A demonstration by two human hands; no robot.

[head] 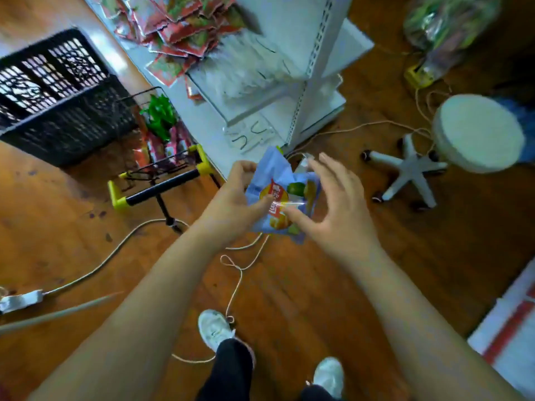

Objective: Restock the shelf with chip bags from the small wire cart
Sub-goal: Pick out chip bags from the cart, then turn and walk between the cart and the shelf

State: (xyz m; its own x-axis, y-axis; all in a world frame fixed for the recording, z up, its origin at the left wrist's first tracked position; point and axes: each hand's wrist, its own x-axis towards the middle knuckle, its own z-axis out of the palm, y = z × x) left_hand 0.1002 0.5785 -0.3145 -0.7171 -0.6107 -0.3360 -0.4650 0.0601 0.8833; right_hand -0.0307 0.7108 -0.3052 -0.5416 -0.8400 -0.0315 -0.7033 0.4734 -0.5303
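Note:
A light blue chip bag (pixel 282 180) with a red and yellow logo and a green lime picture sits between my two hands above the wooden floor. My left hand (pixel 237 198) grips its left edge, thumb across the front. My right hand (pixel 333 204) is at the bag's right side with fingers spread, thumb touching the front. The small wire cart (pixel 162 166), with yellow corners and a black handle, stands to the left and holds red and green bags (pixel 162 125). The white shelf (pixel 260 91) rises ahead, with red bags (pixel 179 27) piled on an upper level.
A black plastic crate (pixel 60 96) lies at the left next to the cart. A white stool on a star base (pixel 411 169) stands at the right. Cords and string (pixel 237 273) trail across the floor near my shoes. A clear sack of packets (pixel 445 27) sits at the top right.

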